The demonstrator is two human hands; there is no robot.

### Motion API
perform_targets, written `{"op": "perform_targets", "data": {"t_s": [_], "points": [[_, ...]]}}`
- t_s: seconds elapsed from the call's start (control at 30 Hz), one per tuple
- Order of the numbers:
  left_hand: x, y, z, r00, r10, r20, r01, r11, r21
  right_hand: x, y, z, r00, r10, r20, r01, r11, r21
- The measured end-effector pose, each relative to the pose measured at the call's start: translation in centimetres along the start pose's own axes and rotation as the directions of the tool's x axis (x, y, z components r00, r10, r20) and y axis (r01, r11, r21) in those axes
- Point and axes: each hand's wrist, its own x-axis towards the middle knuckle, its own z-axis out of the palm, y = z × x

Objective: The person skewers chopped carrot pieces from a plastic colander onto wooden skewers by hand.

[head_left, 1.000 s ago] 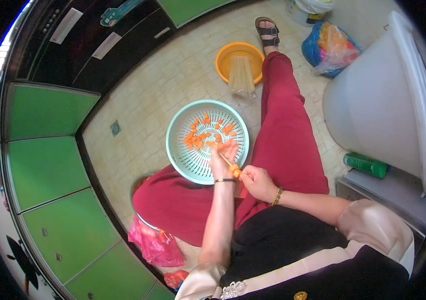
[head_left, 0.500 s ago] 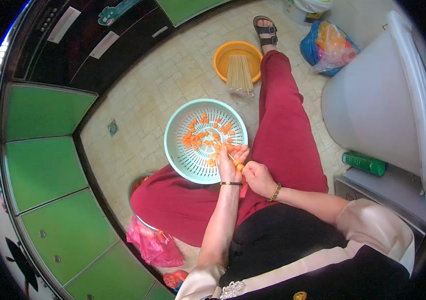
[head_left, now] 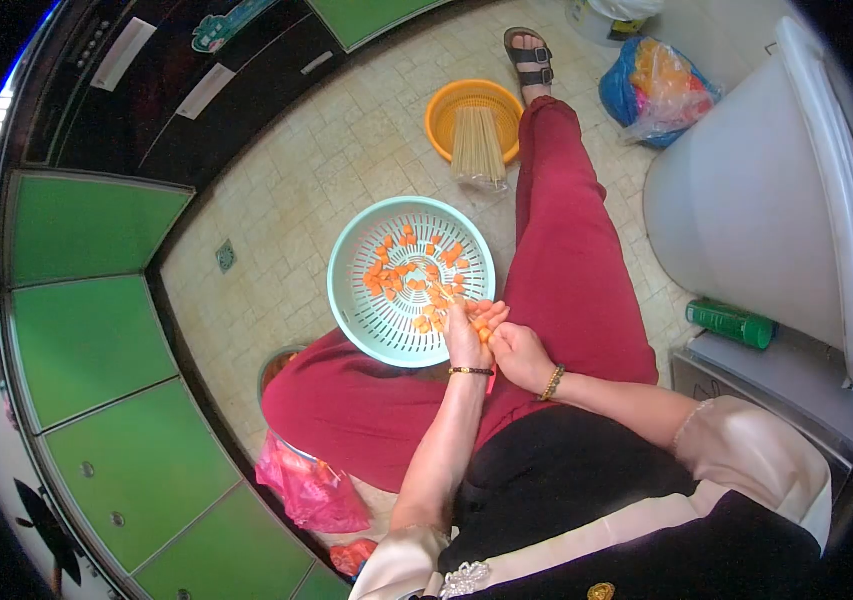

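My left hand (head_left: 464, 335) is over the near rim of a pale green colander (head_left: 345, 318), its fingers curled round a thin wooden skewer (head_left: 444, 291) that slants over the bowl. Orange carrot pieces (head_left: 485, 331) show between my two hands, by the skewer's near end. My right hand (head_left: 520, 356) is closed against that end beside my left fingers; its fingertips are partly hidden. Small carrot chunks (head_left: 383, 278) lie scattered over the colander's slotted bottom.
Beyond the colander, a yellow basket (head_left: 435, 130) carries a bundle of wooden skewers (head_left: 478, 143). A large white bin (head_left: 737, 190) and green canister (head_left: 730, 323) stand right. Green cabinets (head_left: 92, 340) line the left. A pink bag (head_left: 309, 490) lies near my bent knee.
My left hand has shifted slightly right and down, nearer my right hand. Less of the skewer shows over the colander, and the carrot pieces between my hands are more bunched.
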Motion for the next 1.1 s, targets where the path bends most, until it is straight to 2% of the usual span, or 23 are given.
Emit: {"op": "perform_targets", "data": {"t_s": [0.67,0.87,0.97,1.07,1.1], "points": [[0.3,-0.8,-0.2,0.999,-0.046,0.000,0.046,0.999,0.009,0.4,0.5,-0.2,0.994,0.098,0.045,-0.101,0.993,0.057],[0.2,-0.9,-0.2,0.998,-0.012,0.068,0.009,0.999,0.050,0.5,0.9,-0.1,0.997,0.065,0.028,-0.066,0.998,0.010],[0.4,-0.7,-0.1,0.993,-0.017,0.117,0.019,1.000,-0.014,1.3,2.1,0.2,0.999,-0.042,0.026,0.037,0.988,0.151],[-0.2,1.6,1.2,0.984,-0.115,0.134,0.128,0.987,-0.093,2.1,0.8,-0.4,0.994,0.082,0.074,-0.096,0.969,0.227],[0.6,2.1,0.1,0.976,-0.072,0.207,0.091,0.992,-0.085,2.1,0.4,-0.8,0.987,0.121,0.109,-0.143,0.965,0.219]]}}
